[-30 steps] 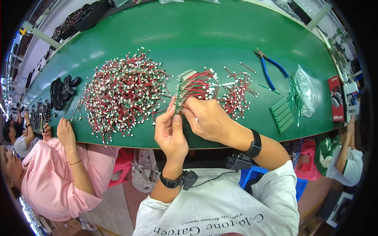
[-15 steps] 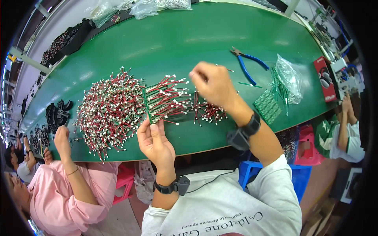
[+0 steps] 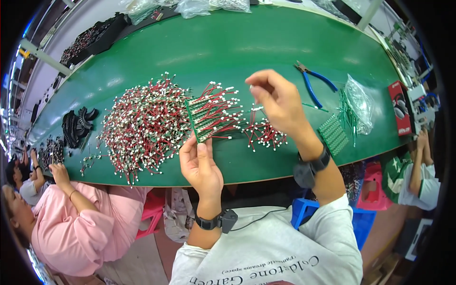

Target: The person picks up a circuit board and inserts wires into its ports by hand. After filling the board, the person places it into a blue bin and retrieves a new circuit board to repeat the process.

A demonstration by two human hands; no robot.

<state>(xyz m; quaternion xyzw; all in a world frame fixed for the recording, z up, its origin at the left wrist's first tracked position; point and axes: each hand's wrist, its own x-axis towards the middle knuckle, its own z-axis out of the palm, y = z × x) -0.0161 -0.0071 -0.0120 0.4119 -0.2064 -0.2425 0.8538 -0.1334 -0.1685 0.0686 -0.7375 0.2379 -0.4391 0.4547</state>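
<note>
My left hand (image 3: 201, 164) pinches the near end of a green circuit board panel (image 3: 193, 118), thumb on top. Rows of red wires with white connectors fan out from the panel toward the right. To the right of their tips, my right hand (image 3: 280, 102) is raised above the table, thumb and forefinger together. A small white connector (image 3: 251, 87) shows at its fingertips; its wire is mostly hidden by the hand. Below that hand lies a small pile of red wire leads (image 3: 267, 134). A large heap of wired boards (image 3: 145, 126) rests left of the panel.
Blue-handled cutters (image 3: 316, 85) lie at the right on the green table (image 3: 247, 33). Near them are a bare green panel (image 3: 334, 135), green strips (image 3: 348, 109), a clear plastic bag (image 3: 359, 107) and a red box (image 3: 400, 108). A person in pink (image 3: 80, 218) sits at my left beside black parts (image 3: 76, 127).
My right hand has moved right, away from the wire tips. My left hand keeps its hold on the panel. The view has shifted slightly, and the neighbour's hand has lowered.
</note>
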